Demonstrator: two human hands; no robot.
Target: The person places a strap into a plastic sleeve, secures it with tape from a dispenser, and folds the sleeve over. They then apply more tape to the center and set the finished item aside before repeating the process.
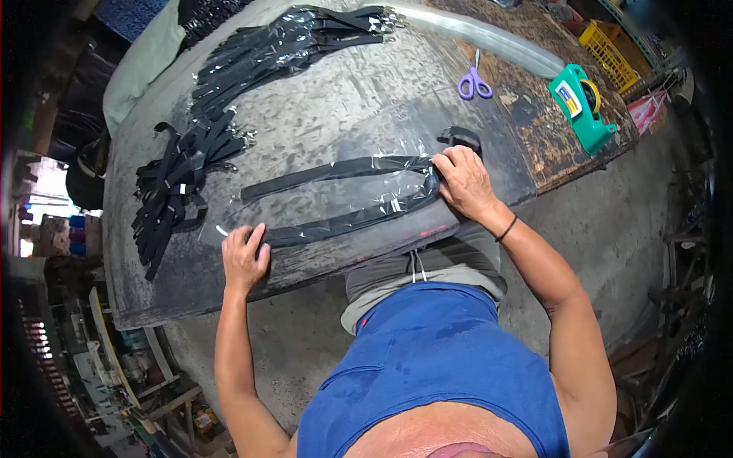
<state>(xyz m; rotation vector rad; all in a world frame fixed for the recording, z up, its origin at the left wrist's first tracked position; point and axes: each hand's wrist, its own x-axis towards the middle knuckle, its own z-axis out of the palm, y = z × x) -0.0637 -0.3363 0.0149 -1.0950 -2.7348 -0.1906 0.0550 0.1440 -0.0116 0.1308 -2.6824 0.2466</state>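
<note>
A looped black strap (336, 224) lies inside a clear plastic bag (321, 200) on the grey tabletop, its two lengths running side by side. At the right end, my right hand (464, 182) is closed on the bag and strap, with a dark curled piece (461, 137) just beyond its fingers. My left hand (244, 256) rests at the left end of the nearer length, fingers bent and apart, touching the plastic edge. A small white strip (222, 230) shows beside its fingertips.
Loose black straps (172, 183) lie in a pile at left. Bagged straps (282, 49) are stacked at the back. Purple scissors (474, 83) and a green tape dispenser (582, 108) sit to the right, near a long roll of clear plastic (489, 38). A yellow crate (608, 55) stands beyond.
</note>
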